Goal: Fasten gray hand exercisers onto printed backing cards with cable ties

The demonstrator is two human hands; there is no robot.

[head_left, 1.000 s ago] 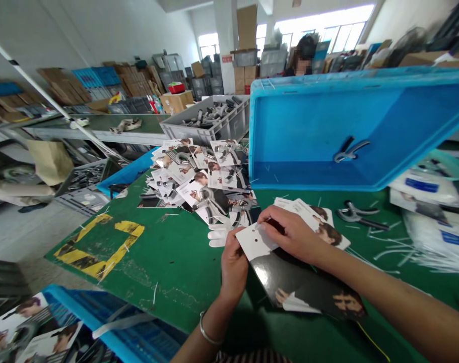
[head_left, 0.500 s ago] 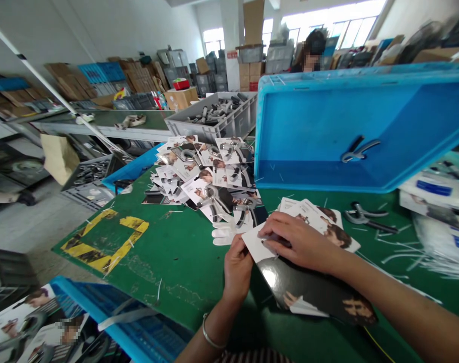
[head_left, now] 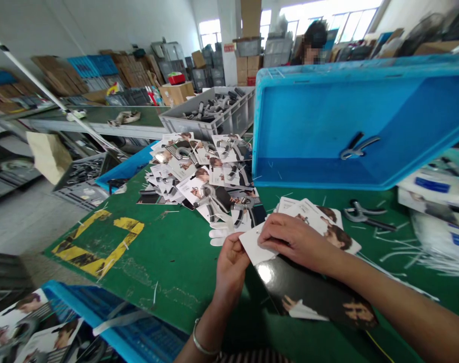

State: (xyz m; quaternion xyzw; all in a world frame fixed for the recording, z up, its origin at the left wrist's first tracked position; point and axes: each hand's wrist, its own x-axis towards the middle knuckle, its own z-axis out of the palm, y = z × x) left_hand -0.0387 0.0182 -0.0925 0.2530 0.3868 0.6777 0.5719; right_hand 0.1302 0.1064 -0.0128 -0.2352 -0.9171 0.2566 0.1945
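Over the near table (head_left: 169,267), the left hand (head_left: 232,262) pinches a backing card (head_left: 316,290) that the bunched right hand (head_left: 291,239) works, grip unclear, needing steadiness next.

Yellow-and-black striped tape (head_left: 129,224), worn, in a broken square. Tan paper sack (head_left: 48,156), upright. Slim white pole (head_left: 33,70), slanting. Long green-topped bench (head_left: 96,113); upon it, one crumpled beige cloth (head_left: 124,118). Brown cardboard box (head_left: 177,93), red object (head_left: 176,78) on top. Square white pillar (head_left: 229,30). One dark-haired person (head_left: 314,38), beyond.
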